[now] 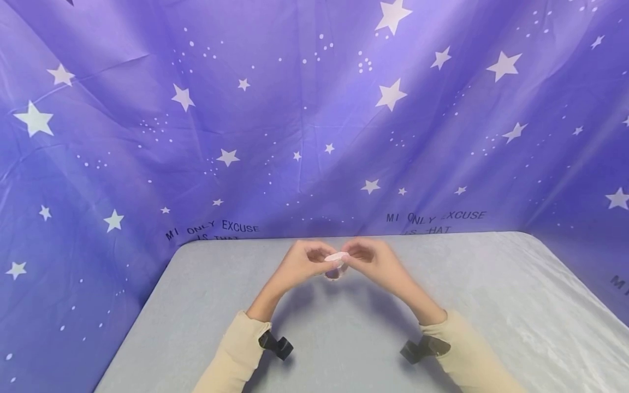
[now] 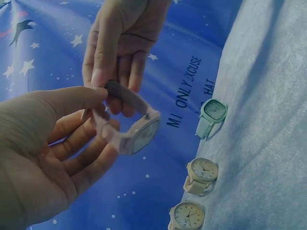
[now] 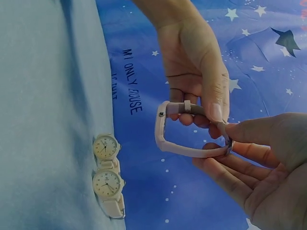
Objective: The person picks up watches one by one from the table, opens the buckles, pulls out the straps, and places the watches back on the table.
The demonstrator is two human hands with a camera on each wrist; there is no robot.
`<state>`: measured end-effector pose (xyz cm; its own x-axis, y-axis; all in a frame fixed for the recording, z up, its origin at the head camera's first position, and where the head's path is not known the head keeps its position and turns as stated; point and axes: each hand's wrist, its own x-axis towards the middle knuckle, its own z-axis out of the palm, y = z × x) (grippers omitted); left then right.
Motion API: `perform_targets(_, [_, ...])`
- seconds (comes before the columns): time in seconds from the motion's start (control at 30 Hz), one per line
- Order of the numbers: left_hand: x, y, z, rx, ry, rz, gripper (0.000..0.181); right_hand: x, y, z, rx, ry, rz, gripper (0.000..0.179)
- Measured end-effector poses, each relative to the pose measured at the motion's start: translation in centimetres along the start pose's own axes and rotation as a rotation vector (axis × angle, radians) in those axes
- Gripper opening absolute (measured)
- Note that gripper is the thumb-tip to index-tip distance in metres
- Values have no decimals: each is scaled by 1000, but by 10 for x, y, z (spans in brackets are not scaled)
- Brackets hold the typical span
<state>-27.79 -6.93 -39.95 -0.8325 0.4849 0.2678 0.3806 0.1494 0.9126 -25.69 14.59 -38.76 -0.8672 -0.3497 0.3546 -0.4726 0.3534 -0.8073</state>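
Watch (image 2: pixel 145 136), pink, held in the air just below center of the head frame, its strap (image 3: pixel 184 150) bent round into a loop. Left hand (image 2: pixel 43 143): thumb and fingertips pinching the strap, other fingers loosely curled beneath. Right hand (image 3: pixel 268 167): pinching too, by what looks like the buckle (image 3: pixel 230 145). From my remote seat I can't tell whether the pin sits in a hole; fingers cover it.

Risks as I judge them: both grips sit on soft strap, so the case (image 3: pixel 159 136) hangs unsupported at the loop's far side. If one thumb eases off, I'd expect the strap to spring apart and the watch to twist or drop onto the tabletop (image 1: pixel 344 338). Forcing the strap end at an angle could make it miss the buckle or the keeper (image 3: pixel 187 106).

Nearby: green watch (image 2: pixel 213 111) and two cream watches (image 2: pixel 203 169), right side of the left wrist frame, close to the tabletop's edge. A fall, or a low knuckle, might knock one over.
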Motion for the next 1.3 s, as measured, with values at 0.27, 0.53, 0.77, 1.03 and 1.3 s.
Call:
perform_targets(0.27, [1, -1, 4, 180, 67, 9, 18, -2, 3, 5, -56, 10, -10, 13])
perform_targets(0.53, [2, -4, 5, 188, 67, -23, 19, -3, 2, 7, -96, 18, -46, 13])
perform_targets(0.77, [2, -4, 0, 114, 36, 0, 20, -2, 4, 6, -60, 28, -41, 15])
perform_targets(1.03, [1, -3, -4, 104, 45, -2, 20, 4, 9, 1, 86, -23, -21, 17])
perform_targets(1.3, [0, -1, 1, 150, 54, 21, 17, 1, 3, 3, -70, -14, -51, 20])
